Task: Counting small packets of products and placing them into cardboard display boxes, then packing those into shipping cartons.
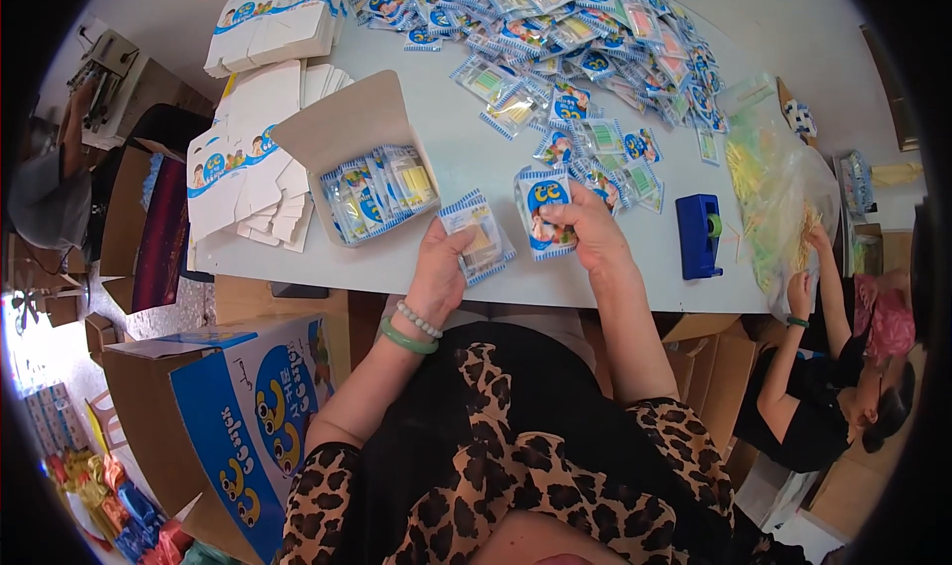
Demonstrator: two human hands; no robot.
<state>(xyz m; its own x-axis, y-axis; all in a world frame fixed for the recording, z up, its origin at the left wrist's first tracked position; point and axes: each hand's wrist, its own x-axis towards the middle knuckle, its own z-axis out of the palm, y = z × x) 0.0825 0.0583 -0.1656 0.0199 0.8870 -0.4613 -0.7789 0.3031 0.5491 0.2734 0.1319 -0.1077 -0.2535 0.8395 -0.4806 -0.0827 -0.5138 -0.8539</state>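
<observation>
Left hand [439, 268], wearing a green bangle and a bead bracelet at the wrist, is closed around a small clear sachet with a blue-striped edge [478, 234], pinching it at the near edge of the pale table [466, 159]. Right hand [587, 230], just to the right, has its fingers curled around a second sachet [544, 214], held upright with its printed face showing.

Far left of the hands sits an open cardboard box [342, 134], its flap raised, partly filled with sachets standing in rows. Beyond the hands a large loose heap of sachets [585, 40] covers the far part of the table. Flat unfolded cartons [253, 164] lie stacked at the left. A blue tape dispenser [699, 235] stands right of the right hand, with a clear plastic bag [778, 183] further right. Another person's hand [799, 295] reaches into that bag from the right. A big blue carton [248, 406] sits on the floor, near left.
</observation>
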